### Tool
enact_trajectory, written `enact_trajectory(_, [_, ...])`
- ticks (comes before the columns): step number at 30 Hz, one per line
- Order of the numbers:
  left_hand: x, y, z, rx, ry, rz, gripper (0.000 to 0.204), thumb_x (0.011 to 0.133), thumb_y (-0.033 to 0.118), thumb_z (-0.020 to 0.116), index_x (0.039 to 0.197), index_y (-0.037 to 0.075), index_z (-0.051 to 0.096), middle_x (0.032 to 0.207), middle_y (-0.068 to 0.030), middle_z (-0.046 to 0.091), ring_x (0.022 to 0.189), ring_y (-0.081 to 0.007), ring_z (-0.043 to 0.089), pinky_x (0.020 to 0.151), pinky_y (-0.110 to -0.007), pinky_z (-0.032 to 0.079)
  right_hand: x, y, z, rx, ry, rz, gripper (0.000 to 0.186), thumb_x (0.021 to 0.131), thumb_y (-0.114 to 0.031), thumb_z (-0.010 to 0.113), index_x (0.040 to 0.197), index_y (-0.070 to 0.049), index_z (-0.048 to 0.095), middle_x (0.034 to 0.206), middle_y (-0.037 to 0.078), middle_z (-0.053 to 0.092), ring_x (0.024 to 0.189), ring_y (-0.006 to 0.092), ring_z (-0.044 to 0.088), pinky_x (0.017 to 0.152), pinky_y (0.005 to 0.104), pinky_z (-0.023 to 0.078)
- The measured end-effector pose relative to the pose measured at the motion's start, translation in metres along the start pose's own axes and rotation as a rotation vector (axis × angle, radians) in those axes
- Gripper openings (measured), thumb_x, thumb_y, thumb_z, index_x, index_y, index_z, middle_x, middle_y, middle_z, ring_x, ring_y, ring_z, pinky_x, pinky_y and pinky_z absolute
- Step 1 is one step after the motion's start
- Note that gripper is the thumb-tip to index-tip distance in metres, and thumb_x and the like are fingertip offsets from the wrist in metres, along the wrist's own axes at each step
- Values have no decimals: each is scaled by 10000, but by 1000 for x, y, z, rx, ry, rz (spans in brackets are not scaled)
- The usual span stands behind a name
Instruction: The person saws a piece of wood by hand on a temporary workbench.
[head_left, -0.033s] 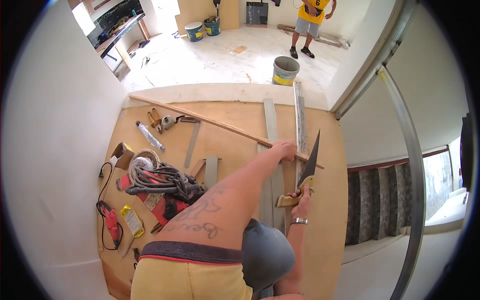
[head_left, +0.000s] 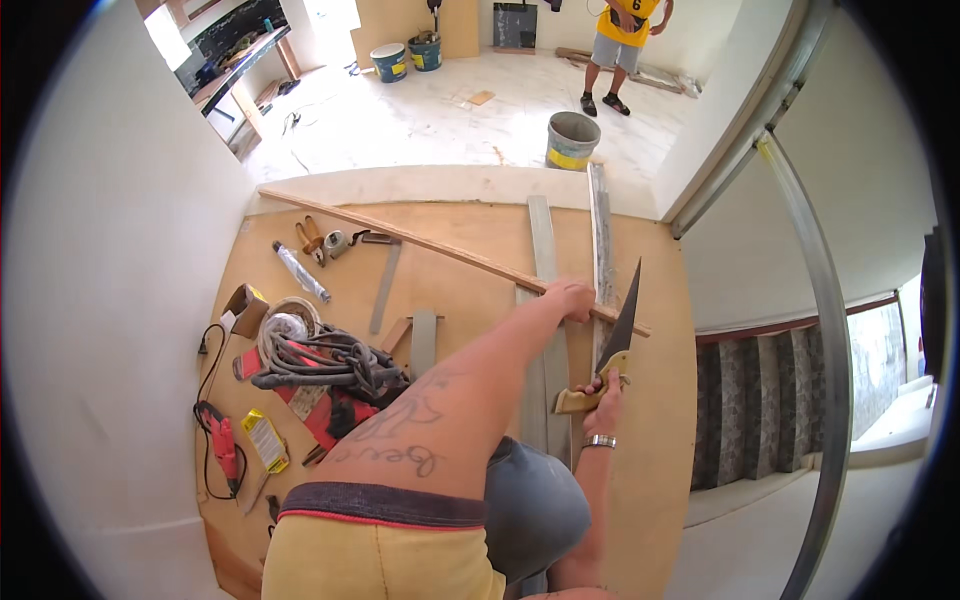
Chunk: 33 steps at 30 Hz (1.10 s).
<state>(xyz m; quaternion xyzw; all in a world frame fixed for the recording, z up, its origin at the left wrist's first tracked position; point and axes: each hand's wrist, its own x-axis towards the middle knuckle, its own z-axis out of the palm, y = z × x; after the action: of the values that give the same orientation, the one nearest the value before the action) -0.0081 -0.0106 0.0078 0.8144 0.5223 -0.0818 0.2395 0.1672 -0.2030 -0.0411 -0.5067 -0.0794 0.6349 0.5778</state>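
My left hand (head_left: 570, 298) is closed on a long thin wooden strip (head_left: 430, 244), close to its right end. The strip lies slantwise across metal bars on the plywood sheet. In my right hand (head_left: 604, 402) is a handsaw (head_left: 620, 330), gripped by its pale handle. Its dark blade points away from me and up, beside the strip's right end. Whether the teeth touch the wood I cannot tell. Beneath the strip run a flat grey metal bar (head_left: 541, 235) and a whitish, stained bar (head_left: 600, 225).
Left on the plywood (head_left: 650, 470) lie pliers (head_left: 311, 240), a tape measure (head_left: 336, 244), a try square (head_left: 384, 285), coiled cable (head_left: 320, 365) and a red power tool (head_left: 222, 450). A bucket (head_left: 572, 140) stands beyond the far edge. Farther back is a person in yellow (head_left: 625, 40). Stairs (head_left: 755, 410) descend at right.
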Motion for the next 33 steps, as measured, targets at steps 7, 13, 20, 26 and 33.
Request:
enact_trajectory(7, [29, -18, 14, 115, 142, 75, 380, 843, 392, 719, 1117, 144, 810, 1164, -99, 782, 1153, -300, 720, 935, -469, 584, 1, -4, 2, -99, -20, -202, 172, 1080, -283, 601, 1055, -125, 536, 774, -8, 531, 595, 100, 537, 521, 283, 551])
enact_trajectory(13, [26, -14, 25, 150, 92, 111, 340, 860, 295, 687, 1087, 62, 789, 1196, -167, 759, 1134, -351, 715, 953, -456, 580, -51, 7, -1, 56, 194, 6, 218, 1037, -267, 668, 1023, -139, 492, 621, -51, 430, 469, 84, 469, 499, 341, 568])
enact_trajectory(20, [21, 0, 4, 129, 4, 16, 367, 884, 300, 699, 1160, 71, 779, 1227, -157, 753, 1148, -354, 714, 963, -437, 578, -103, 1, -3, 11, 176, 34, 236, 1032, -286, 685, 1049, -129, 508, 647, -52, 441, 483, 81, 462, 500, 366, 555])
enact_trajectory(26, [14, 3, -2, 141, 15, 12, 356, 868, 264, 681, 1144, 64, 782, 1208, -162, 758, 1132, -360, 719, 959, -442, 580, -125, 7, -17, -22, 170, 6, 224, 1044, -275, 670, 1059, -125, 505, 663, -52, 450, 490, 71, 472, 507, 354, 562])
enact_trajectory(33, [17, 11, -3, 158, 21, 35, 354, 849, 255, 672, 1126, 67, 788, 1198, -165, 759, 1130, -351, 720, 952, -439, 582, -80, -13, -2, -50, 148, -8, 217, 1054, -281, 659, 1048, -128, 506, 667, -59, 448, 501, 71, 472, 512, 344, 559])
